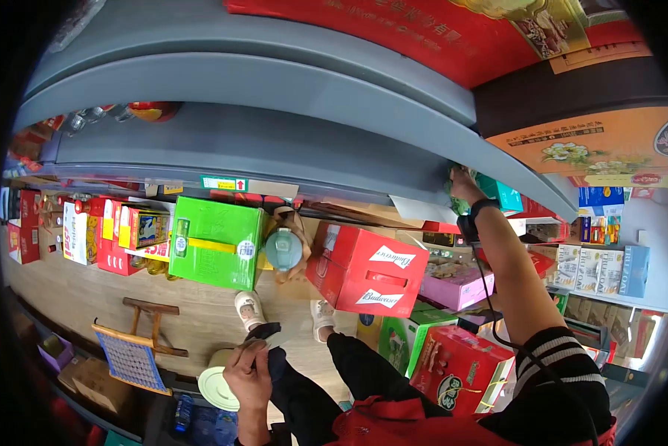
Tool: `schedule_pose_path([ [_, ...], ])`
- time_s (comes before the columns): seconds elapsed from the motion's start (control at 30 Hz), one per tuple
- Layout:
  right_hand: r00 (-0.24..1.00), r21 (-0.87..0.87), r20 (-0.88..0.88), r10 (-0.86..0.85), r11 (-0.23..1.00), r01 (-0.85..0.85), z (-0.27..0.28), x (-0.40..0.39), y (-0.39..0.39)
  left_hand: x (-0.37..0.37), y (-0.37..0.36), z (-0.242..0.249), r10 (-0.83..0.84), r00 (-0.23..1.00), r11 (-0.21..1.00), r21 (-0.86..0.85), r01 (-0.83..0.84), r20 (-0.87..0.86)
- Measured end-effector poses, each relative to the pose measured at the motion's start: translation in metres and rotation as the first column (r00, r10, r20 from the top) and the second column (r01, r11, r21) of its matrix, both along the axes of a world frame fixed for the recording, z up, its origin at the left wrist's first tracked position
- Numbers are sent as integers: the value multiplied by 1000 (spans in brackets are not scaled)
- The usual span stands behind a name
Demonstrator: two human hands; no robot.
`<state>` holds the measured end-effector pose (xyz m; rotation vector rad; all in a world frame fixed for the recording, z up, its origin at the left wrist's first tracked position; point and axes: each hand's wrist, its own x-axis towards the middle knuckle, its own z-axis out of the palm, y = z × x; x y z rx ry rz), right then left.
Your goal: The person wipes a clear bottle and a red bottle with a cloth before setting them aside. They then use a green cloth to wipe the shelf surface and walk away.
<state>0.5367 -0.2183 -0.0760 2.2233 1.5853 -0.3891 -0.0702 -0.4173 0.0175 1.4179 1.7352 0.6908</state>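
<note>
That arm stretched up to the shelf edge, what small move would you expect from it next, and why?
Probably a pull back and down, bringing the green packet off the grey shelf. The right hand is at full stretch, its fingers at the packet by the shelf's edge, though the grip itself is hard to see. The left hand is low, already busy with a dark object and a pale round lid.

- A pale green round lid or plate (pixel 216 388) sits low in the frame, left of centre, face up and tilted, held at its right edge.
- A green packaged item (pixel 460 199) sits right of centre under the grey shelf edge, mostly hidden, its shape unclear.
</note>
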Motion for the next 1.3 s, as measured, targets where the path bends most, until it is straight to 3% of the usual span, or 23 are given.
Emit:
schedule_pose_path([
  [0.03, 998, -3, 37, -46, 999, 46, -5, -8, 8, -1, 0, 2, 16, 1000, 1000, -14, -16, 7],
  [0.1, 934, -165, 294, 205, 973, -161, -28, -12, 17, 0, 0, 3, 20, 999, 1000, 21, -21, 31],
  [0.17, 951, -97, 220, 219, 975, -202, -110, 41, 29, -4, -1, 4, 28, 998, 999, 35, -30, 49],
  [0.2, 969, -129, 121, 217, 971, -202, -98, 18, 37, -8, -2, 5, 33, 998, 999, 35, -35, 50],
  [0.27, 978, -185, -73, 197, 961, -207, -33, -78, 67, -14, -1, 6, 41, 997, 998, 44, -43, 58],
  [0.33, 920, -100, -15, 391, 915, -390, 6, -177, 91, -21, -1, 9, 60, 997, 996, 55, -63, 57],
  [0.4, 925, -106, -129, 358, 922, -372, 13, -256, 126, -28, -2, 12, 81, 996, 996, 32, -82, 44],
  [0.43, 933, 1, -151, 326, 944, -330, 13, -299, 135, -32, -2, 12, 85, 995, 995, 46, -87, 42],
  [0.5, 844, 74, -154, 514, 858, -509, -25, -358, 163, -38, -1, 14, 90, 995, 993, 72, -93, 42],
  [0.53, 893, 164, -147, 425, 901, -402, 14, -420, 148, -41, -1, 13, 102, 994, 992, 67, -105, 43],
  [0.6, 905, 282, -321, 280, 940, -191, 5, -491, 143, -45, 1, 12, 122, 991, 990, 62, -125, 47],
  [0.73, 844, 375, -273, 462, 859, -348, 6, -547, 121, -46, 9, 21, 140, 990, 989, 46, -142, 35],
  [0.77, 828, 416, -255, 499, 830, -372, 3, -544, 120, -45, 11, 22, 135, 990, 989, 52, -137, 30],
  [0.9, 695, 373, -463, 549, 833, -409, 5, -485, 117, -41, 12, 20, 114, 993, 992, 55, -116, 28],
  [0.97, 678, 339, -405, 613, 790, -512, 11, -433, 108, -38, 11, 18, 102, 994, 994, 33, -103, 28],
  [1.03, 733, 324, -342, 588, 806, -496, 10, -368, 94, -31, 10, 16, 114, 993, 993, 27, -115, 41],
  [1.07, 812, 167, -409, 417, 909, -382, 33, -340, 86, -29, 9, 15, 122, 991, 992, 24, -123, 46],
  [1.1, 828, 152, -422, 368, 930, -336, 19, -294, 81, -26, 7, 12, 104, 993, 994, 28, -106, 49],
  [1.2, 890, 215, -337, 306, 946, -243, 17, -174, 52, -23, 1, 2, 71, 996, 997, 18, -73, 55],
  [1.3, 990, 63, -137, 23, 998, -14, 10, -82, 40, -18, -5, -1, 84, 993, 996, -11, -83, 81],
])
